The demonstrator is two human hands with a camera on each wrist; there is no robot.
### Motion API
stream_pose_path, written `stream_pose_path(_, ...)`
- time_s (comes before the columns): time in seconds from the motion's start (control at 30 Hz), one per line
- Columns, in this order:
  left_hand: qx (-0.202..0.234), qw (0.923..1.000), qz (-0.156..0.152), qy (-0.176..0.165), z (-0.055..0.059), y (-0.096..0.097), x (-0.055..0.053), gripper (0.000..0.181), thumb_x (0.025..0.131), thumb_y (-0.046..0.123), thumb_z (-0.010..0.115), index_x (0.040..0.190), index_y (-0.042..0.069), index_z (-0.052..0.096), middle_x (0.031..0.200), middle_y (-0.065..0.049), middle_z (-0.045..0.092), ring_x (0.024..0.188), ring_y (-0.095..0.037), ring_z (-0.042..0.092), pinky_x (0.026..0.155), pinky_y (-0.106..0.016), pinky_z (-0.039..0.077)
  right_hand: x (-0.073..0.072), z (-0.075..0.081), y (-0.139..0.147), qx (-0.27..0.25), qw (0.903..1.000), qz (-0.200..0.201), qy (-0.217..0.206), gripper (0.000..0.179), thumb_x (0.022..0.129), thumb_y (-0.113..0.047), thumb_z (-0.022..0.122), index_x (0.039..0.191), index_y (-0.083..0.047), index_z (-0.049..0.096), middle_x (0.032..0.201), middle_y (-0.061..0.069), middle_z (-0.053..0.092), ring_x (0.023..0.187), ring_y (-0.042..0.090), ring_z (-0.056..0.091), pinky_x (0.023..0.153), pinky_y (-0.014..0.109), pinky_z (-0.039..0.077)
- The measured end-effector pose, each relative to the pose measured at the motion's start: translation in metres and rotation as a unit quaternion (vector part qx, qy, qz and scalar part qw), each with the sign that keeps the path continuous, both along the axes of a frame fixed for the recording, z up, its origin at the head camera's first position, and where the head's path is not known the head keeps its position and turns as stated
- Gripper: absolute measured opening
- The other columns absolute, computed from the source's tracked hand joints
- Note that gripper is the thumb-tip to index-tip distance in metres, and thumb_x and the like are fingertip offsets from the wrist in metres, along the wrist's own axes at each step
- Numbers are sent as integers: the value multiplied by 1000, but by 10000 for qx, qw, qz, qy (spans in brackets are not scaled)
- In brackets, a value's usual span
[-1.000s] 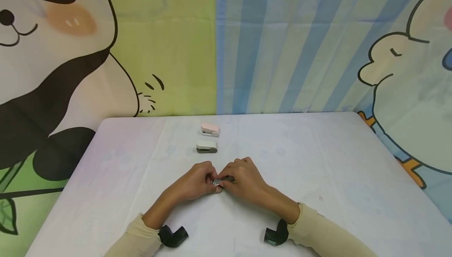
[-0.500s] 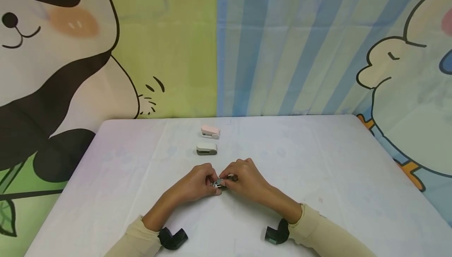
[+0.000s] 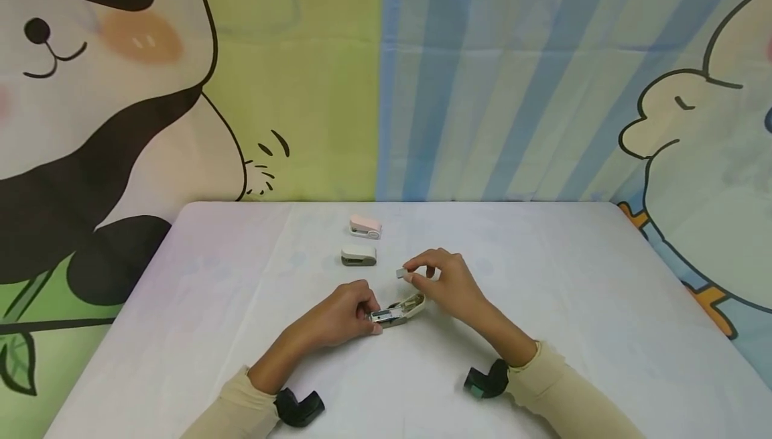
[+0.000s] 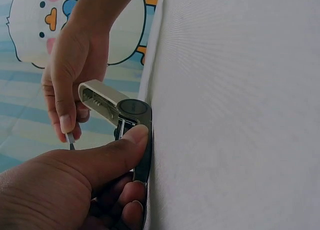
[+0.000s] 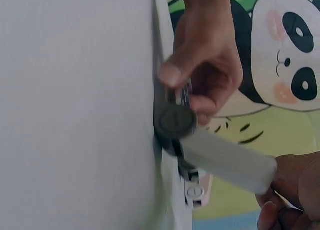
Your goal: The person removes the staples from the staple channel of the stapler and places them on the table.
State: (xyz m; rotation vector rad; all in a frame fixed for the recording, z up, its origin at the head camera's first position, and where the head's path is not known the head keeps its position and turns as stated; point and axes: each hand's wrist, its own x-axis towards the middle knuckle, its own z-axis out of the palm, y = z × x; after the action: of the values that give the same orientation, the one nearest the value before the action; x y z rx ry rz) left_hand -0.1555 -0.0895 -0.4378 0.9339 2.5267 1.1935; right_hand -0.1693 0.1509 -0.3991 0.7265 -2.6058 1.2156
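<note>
My left hand (image 3: 334,316) grips a white and dark grey stapler (image 3: 393,316) by its base, thumb on top in the left wrist view. The stapler lies opened out, its white lid (image 4: 102,100) swung back from the hinge and its metal channel bare. Just above and beyond the lid, my right hand (image 3: 449,283) pinches a short grey strip of staples (image 3: 401,273) between thumb and fingers. The strip is apart from the stapler. In the right wrist view the lid hides part of the right hand (image 5: 295,190), and the strip cannot be made out there.
A second white and grey stapler (image 3: 358,256) stands beyond the hands, closed. Behind it is a pink and white stapler (image 3: 365,227). A white cloth (image 3: 543,258) covers the table, and a printed curtain (image 3: 494,77) hangs at its far edge.
My right hand has left the stapler, moving up and to the right with the strip of staples. The stapler's lid now shows swung back. My left hand keeps its grip.
</note>
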Motion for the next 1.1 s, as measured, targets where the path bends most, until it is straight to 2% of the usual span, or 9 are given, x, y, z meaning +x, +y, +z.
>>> stream_pose_path(0.2, -7, 10000, 16, -12, 2, 0, -1, 19, 79, 12, 82, 91, 8, 67, 82, 4, 52, 71, -9, 52, 63, -26, 46, -18, -4, 15, -11, 9990, -443, -55, 13, 84, -11, 77, 96, -13, 76, 88, -5, 68, 71, 15, 50, 54, 29, 37)
stream_pose_path(0.27, -10, 10000, 37, -36, 3, 0, -1, 19, 79, 12, 82, 91, 8, 67, 82, 4, 52, 72, -8, 51, 64, -26, 46, -24, -7, 20, -30, 9985, -539, -118, 13, 84, -11, 77, 97, -12, 76, 87, -4, 68, 70, 16, 49, 52, 28, 36)
stream_pose_path(0.57, 51, 9999, 87, -39, 4, 1, -1, 19, 80, 11, 81, 92, 8, 67, 83, 4, 53, 72, -8, 51, 64, -26, 46, -49, -16, 37, -72, 9932, -937, -687, 13, 86, -13, 76, 99, -9, 76, 86, 2, 68, 69, 21, 49, 52, 29, 36)
stream_pose_path(0.7, -3, 9999, 66, -150, 1, 1, 2, 20, 80, 12, 81, 93, 9, 67, 84, 4, 53, 72, -7, 52, 64, -25, 46, -64, -22, 39, 78, 9907, -1046, -868, 14, 87, -15, 75, 100, -8, 76, 84, 3, 67, 68, 21, 48, 54, 29, 37)
stream_pose_path(0.9, -58, 9998, 46, -189, -1, 2, 3, 19, 81, 15, 81, 94, 11, 68, 84, 5, 53, 72, -6, 52, 65, -25, 47, -90, -23, 33, 362, 9898, -1003, -941, 13, 88, -15, 73, 99, -9, 76, 86, 4, 68, 67, 21, 47, 57, 32, 38)
stream_pose_path(1.1, -69, 9998, 31, -182, 0, 1, 3, 17, 81, 15, 81, 92, 12, 68, 82, 4, 51, 71, -7, 52, 63, -25, 46, -109, -24, 26, 473, 9874, -847, -1248, 13, 90, -14, 70, 101, -8, 76, 100, 8, 70, 80, 22, 54, 68, 34, 43)
